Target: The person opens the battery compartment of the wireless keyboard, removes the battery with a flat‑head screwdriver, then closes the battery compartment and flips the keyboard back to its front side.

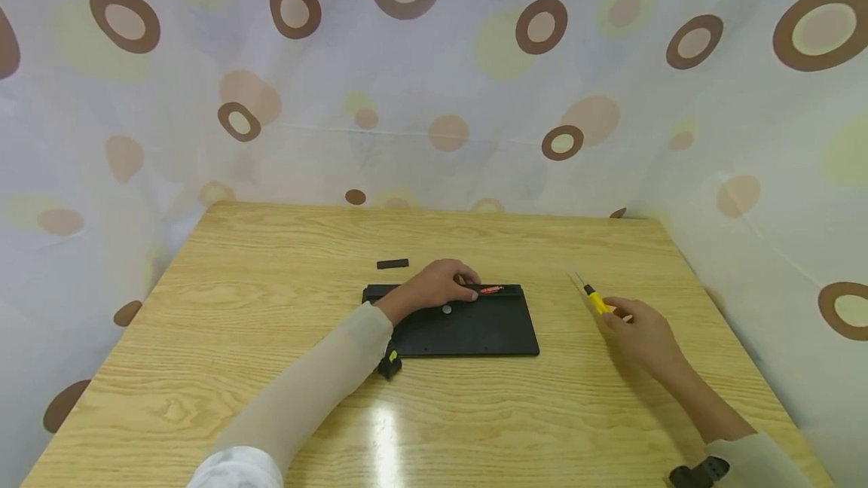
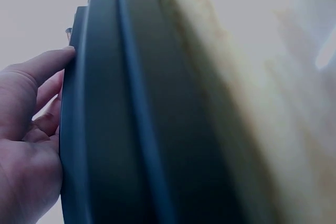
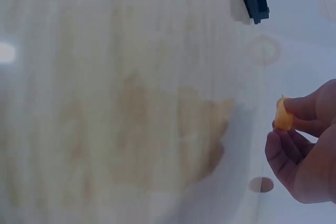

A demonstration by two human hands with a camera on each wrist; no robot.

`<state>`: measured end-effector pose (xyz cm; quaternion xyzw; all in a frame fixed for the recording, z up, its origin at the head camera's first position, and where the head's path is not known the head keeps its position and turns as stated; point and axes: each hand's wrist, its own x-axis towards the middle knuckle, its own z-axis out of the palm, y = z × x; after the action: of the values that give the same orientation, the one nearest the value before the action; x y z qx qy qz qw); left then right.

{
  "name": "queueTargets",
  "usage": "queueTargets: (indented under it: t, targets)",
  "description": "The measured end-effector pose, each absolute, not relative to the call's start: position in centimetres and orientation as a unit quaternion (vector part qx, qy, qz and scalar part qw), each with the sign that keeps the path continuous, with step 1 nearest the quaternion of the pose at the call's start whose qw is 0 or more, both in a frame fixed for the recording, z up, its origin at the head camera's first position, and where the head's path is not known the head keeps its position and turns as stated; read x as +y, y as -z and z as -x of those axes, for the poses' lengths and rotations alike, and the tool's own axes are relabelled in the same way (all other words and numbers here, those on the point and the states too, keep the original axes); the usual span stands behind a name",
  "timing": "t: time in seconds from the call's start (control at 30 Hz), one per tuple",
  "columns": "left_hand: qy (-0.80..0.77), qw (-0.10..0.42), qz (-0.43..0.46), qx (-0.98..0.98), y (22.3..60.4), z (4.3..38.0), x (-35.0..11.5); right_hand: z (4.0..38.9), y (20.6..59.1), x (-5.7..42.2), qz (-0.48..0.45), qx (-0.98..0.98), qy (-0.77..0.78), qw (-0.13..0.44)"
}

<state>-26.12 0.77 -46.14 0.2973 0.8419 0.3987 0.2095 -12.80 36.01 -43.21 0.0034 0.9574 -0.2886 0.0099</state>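
Note:
A black keyboard lies underside up on the table, its raised battery edge at the far side. In the open battery slot sits a red battery. My left hand reaches across the keyboard and grips its far edge beside the battery, thumb on the near side and fingers bent over the back. The left wrist view shows the thumb on the keyboard's edge. To the right, my right hand pinches the yellow handle of a screwdriver, its thin shaft pointing away and to the left.
A small black battery cover lies on the wooden table behind the keyboard. Patterned cloth hangs behind the table and along both sides.

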Motion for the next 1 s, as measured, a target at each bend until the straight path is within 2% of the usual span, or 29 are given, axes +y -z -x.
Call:
queueTargets:
  t: [0.43,1.0]
  targets:
    - [-0.412,0.211,-0.291,0.837,46.0,26.0,0.7,10.9,44.7,37.9,-0.068,0.959,0.274,0.001]
    - [-0.410,0.211,-0.289,0.839,46.1,26.0,0.8,10.6,45.0,37.9,-0.078,0.958,0.277,0.012]
